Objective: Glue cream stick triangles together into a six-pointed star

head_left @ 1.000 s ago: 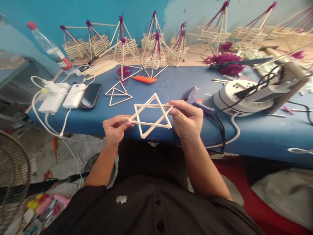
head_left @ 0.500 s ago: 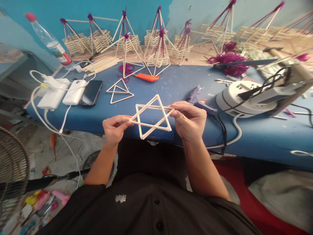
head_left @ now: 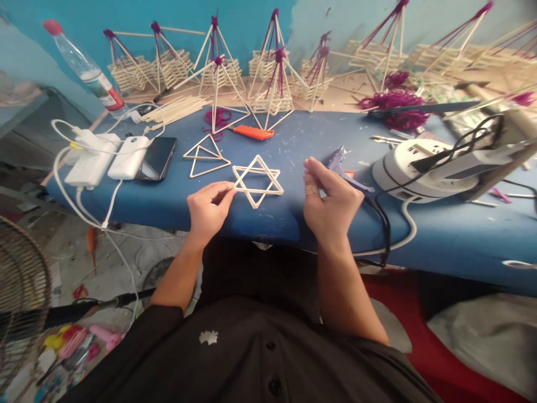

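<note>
A six-pointed star of pale sticks [head_left: 267,192] is held low over the blue tabletop by its left point. My left hand [head_left: 208,210] pinches that point between thumb and fingers. To the right of the star, apart from it, my right hand [head_left: 329,198] is raised with fingers curled and nothing visible in it; whether the fingertips touch is hard to tell. Behind my right hand lies a purple glue gun [head_left: 337,159]. Two joined stick triangles [head_left: 210,169] rest on the table behind my left hand.
An orange cutter [head_left: 253,132] and loose sticks [head_left: 176,112] lie farther back. At left are a phone [head_left: 161,159], white chargers and a bottle [head_left: 98,84]. A round white power strip [head_left: 413,168] stands right, with cords. Stick structures line the wall.
My right hand has let go of the star and moved right. My left hand has shifted slightly right, and the star is lower and flatter to the table.
</note>
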A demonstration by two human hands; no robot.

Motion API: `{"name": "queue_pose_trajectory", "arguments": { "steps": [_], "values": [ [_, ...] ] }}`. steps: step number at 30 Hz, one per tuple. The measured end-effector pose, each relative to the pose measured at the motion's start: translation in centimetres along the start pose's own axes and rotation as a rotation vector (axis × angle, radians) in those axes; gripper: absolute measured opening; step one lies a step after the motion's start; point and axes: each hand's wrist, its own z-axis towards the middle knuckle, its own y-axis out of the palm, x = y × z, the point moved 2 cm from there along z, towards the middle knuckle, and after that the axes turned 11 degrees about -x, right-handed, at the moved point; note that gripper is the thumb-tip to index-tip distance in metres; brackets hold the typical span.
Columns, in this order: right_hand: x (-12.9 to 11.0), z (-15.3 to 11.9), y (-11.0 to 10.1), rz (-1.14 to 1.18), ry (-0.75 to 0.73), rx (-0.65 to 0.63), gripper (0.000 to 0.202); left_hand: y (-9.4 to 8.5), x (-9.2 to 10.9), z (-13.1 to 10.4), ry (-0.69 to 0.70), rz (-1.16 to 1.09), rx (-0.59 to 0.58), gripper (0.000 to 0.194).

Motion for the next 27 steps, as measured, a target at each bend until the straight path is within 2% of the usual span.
{"name": "queue_pose_trajectory", "arguments": {
  "steps": [2, 4, 8, 12, 17, 20, 23, 27],
  "values": [
    [-0.5, -0.6, -0.7, -0.072, -0.057, 0.019, 0.022, -0.2, 0.2, 0.5, 0.042, 0.092, -0.063, 0.009],
    [-0.9, -1.3, -1.0, -0.092, -0.095, -0.045, 0.019, -0.6, 0.3, 1.0, 0.069, 0.156, -0.128, 0.008],
    [-1.3, -2.4, -0.4, -0.1, -0.143, -0.227, 0.02, -1.8, 0.4, 1.9, 0.096, 0.239, -0.276, 0.006],
    [-1.1, -2.4, 0.4, -0.158, -0.155, -0.236, 0.022, -2.8, 0.3, 3.4, 0.096, 0.344, -0.337, 0.011],
    [-0.9, -2.4, 0.6, -0.165, -0.16, -0.231, 0.022, -4.7, -1.3, 8.0, 0.055, 0.558, -0.305, 0.024],
    [-1.1, -2.7, 0.4, -0.156, -0.155, -0.222, 0.021, -5.5, -3.1, 10.9, -0.08, 0.904, -0.398, 0.033],
    [-1.1, -2.4, -0.6, -0.154, -0.14, -0.214, 0.022, -5.9, -4.8, 12.5, -0.068, 0.965, -0.489, 0.031],
    [-0.3, -0.5, -4.0, -0.364, -0.121, -0.187, 0.024, -6.3, -5.8, 12.9, 0.002, 0.915, -0.519, 0.026]
  ]
}}
